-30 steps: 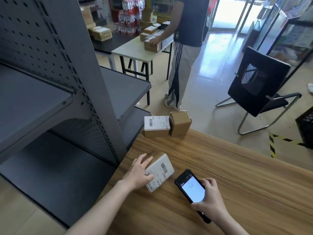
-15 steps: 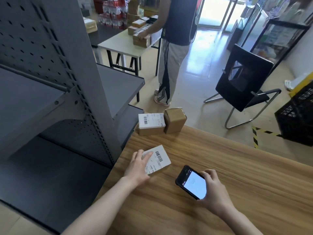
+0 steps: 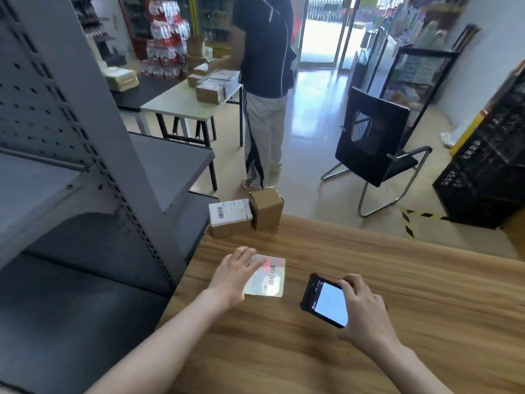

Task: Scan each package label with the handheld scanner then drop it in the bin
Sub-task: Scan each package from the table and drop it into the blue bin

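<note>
A small package (image 3: 268,278) lies label-up on the wooden table (image 3: 369,280), and a red scan light falls across its barcode. My left hand (image 3: 234,275) rests on the package's left side with fingers laid over the label. My right hand (image 3: 362,311) grips the black handheld scanner (image 3: 324,300), its lit screen facing up, just right of the package. Two more packages stand at the table's far left edge: one with a white label (image 3: 230,214) and a plain brown box (image 3: 267,207).
A grey metal shelf unit (image 3: 85,137) stands close on the left. Beyond the table a person (image 3: 265,89) works at a white table with boxes. A black chair (image 3: 375,149) and a black crate (image 3: 488,177) stand on the floor to the right.
The package has been laid flat with its label up, and a red scan light now shows on the barcode. The scanner stays in my right hand, turned toward the package.
</note>
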